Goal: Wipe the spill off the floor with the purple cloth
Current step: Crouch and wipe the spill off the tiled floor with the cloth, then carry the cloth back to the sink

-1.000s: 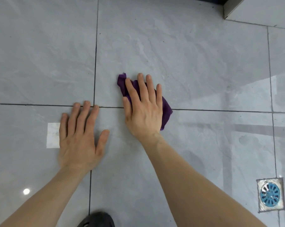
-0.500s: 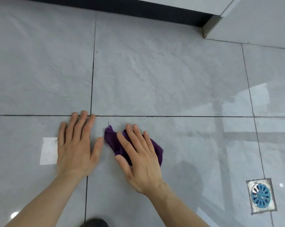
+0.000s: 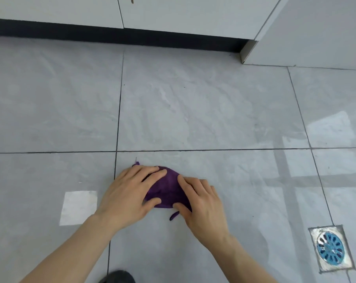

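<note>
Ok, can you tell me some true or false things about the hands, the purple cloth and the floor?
1. Both hands rest on the purple cloth. True: the left hand and the right hand each cover a side.
2. The cloth is spread out flat. False: it is bunched up.
3. The floor drain is blue. True.
4. The drain sits to the left of the hands. False: it is to the right.
5. The cloth lies across a grout line. False: it sits inside one tile.

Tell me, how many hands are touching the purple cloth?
2. The left hand lies on the left side of the purple cloth, and the right hand lies on its right side. Both press it to the floor.
</note>
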A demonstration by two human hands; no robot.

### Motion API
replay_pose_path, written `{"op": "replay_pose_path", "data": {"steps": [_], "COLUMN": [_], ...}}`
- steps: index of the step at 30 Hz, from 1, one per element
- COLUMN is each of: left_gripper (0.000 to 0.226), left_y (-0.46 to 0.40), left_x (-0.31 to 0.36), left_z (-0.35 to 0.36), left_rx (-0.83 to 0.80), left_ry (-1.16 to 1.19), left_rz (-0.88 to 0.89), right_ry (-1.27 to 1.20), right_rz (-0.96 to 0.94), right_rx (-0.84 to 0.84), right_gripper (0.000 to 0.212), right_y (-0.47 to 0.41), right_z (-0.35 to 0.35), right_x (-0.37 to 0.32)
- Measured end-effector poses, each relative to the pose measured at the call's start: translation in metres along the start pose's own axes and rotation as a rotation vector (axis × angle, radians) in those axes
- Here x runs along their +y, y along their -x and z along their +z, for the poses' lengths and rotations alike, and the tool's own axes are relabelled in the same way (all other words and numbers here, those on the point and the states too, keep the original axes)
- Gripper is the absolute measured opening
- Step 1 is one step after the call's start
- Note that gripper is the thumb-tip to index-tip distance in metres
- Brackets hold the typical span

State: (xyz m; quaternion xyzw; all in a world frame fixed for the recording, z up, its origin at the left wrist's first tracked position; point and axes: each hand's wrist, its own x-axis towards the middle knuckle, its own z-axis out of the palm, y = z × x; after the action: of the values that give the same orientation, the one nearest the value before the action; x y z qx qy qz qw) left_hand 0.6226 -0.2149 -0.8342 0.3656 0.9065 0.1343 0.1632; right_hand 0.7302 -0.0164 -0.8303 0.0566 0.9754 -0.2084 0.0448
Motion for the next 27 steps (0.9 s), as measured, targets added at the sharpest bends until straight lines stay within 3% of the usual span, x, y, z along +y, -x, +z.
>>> {"op": "replay_pose_path", "data": {"steps": [7,12,15,21,27], "left_gripper": [0.051,0.041,0.041,0.037,0.04], "left_y": [0.018,0.035,0.05,0.064,0.084], "left_x": [0.028,0.054,0.072,0.123,0.217], "left_z": [0.007,-0.016,-0.056,-0.203,-0.424], "left_rx": [0.004,-0.268,-0.348,-0.297,-0.208], "left_ry": [-0.201,-0.134,-0.094,-0.062,0.055], "left_rz": [0.055,-0.001,-0.02,-0.041,-0.202], "right_ry": [0.092,0.085,0.002,-0.072,-0.083], "right_rz": [-0.087,-0.046,0.042,0.121,0.147], "right_rx": [-0.033,-0.337,-0.462,-0.38,-0.311], "right_gripper": [0.046,0.03,0.031,0.03,0.032], "right_y": [0.015,0.033,0.049,0.063,0.068], "right_z": [0.0,-0.029,-0.07,-0.213,-0.442], "right_x": [-0.002,-0.011,-0.025,-0.078,-0.152]}}
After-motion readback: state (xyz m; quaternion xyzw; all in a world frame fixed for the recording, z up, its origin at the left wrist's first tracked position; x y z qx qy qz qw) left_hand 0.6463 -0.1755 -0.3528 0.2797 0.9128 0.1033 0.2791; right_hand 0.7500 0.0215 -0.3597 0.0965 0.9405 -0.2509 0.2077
